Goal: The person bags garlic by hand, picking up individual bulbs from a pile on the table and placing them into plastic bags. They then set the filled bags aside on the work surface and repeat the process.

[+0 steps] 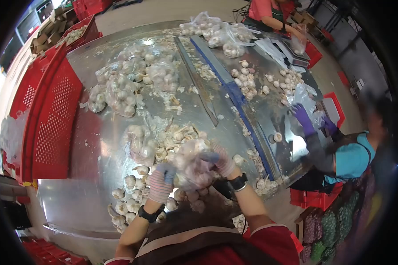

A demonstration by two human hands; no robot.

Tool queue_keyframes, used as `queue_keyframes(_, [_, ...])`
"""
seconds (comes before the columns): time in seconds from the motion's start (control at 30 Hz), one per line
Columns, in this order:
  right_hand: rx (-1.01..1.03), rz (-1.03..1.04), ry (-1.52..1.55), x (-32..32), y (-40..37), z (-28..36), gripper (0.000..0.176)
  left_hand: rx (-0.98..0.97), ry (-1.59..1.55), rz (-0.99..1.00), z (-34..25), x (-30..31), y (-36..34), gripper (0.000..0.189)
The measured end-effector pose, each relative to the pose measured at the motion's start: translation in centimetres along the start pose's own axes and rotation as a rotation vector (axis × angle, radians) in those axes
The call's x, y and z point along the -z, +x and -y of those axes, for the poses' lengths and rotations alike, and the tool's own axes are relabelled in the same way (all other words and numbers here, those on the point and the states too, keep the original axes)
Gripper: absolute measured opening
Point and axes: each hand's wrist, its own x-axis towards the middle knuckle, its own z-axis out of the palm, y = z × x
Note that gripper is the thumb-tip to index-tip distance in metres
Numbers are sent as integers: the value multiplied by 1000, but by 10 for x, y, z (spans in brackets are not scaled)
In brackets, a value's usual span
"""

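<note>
My left hand (pixel 162 181), in a striped glove with grey fingertips, is closed at the left side of a clear plastic bag of garlic (pixel 193 168). On the bag's upper right side, my right hand (pixel 219 161) in a matching glove has its fingers closed on the plastic. The bag hangs over the near part of the metal table and is slightly blurred. Loose garlic bulbs (pixel 132 204) lie left of and below my left hand. Another bagged garlic bundle (pixel 141 148) rests just beyond it, beside a heap of peeled skins (pixel 179 134).
Several filled bags (pixel 121 88) lie farther back on the metal table (pixel 93 145). Blue-edged metal bars (pixel 234 92) cross it. A red crate (pixel 53 119) stands left. A co-worker in purple gloves (pixel 303 117) is at right; another person (pixel 265 15) stands by a scale (pixel 292 55).
</note>
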Motion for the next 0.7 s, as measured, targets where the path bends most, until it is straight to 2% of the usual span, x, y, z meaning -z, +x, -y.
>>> queue_keyframes(0.03, [-21,-25,63,-1,-4,-4,44,-10,-5,8,-9,4,3,9])
queue_keyframes(0.07, [111,-198,-69,-2,-7,-15,43,151,-124,-8,-23,12,7,7])
queue_keyframes(0.1, [178,-283,-130,-6,-11,-25,43,317,-237,-26,-33,18,10,6])
queue_keyframes(0.13, [239,-373,-196,-11,-15,-35,43,237,-65,-11,-39,16,16,4])
queue_keyframes(0.17, [336,-361,-563,-18,-18,-44,42,238,-63,-11,-42,10,16,4])
queue_keyframes(0.2, [432,-339,-926,-24,-21,-53,42,158,-49,0,-43,1,13,6])
queue_keyframes(0.23, [432,-335,-914,-25,-19,-72,42,82,-32,17,-44,-2,10,9])
queue_keyframes(0.27, [531,-283,-842,-20,-13,-96,40,114,2,128,-48,-2,9,16])
queue_keyframes(0.3, [631,-229,-770,-18,-7,-109,39,120,17,128,-52,-2,4,16])
queue_keyframes(0.33, [490,-171,-658,-20,-9,-101,32,147,-21,191,-56,-2,-1,17])
queue_keyframes(0.37, [488,-159,-650,-25,-10,-89,32,181,-62,253,-62,1,-3,18])
queue_keyframes(0.4, [362,-147,-858,-31,-10,-75,30,314,-1,384,-69,8,-4,14])
queue_keyframes(0.43, [231,-135,-1061,-35,-9,-70,28,324,9,384,-70,9,-8,14])
queue_keyframes(0.47, [232,-125,-1054,-31,-3,-80,28,339,-79,377,-71,9,-13,13])
queue_keyframes(0.5, [195,-150,-1213,-21,10,-98,26,350,-166,369,-72,8,-15,12])
queue_keyframes(0.53, [154,-175,-1372,-13,20,-114,24,262,-182,330,-81,13,-10,8])
queue_keyframes(0.57, [155,-163,-1367,-5,25,-118,24,271,-175,326,-86,21,-8,8])
queue_keyframes(0.63, [446,-458,-1353,25,33,-114,23,328,-191,139,-92,39,-4,14])
queue_keyframes(0.67, [337,-521,-1399,39,36,-114,23,382,-147,105,-93,53,-4,12])
queue_keyframes(0.7, [224,-583,-1441,56,36,-114,23,222,-86,28,-73,71,-17,11])
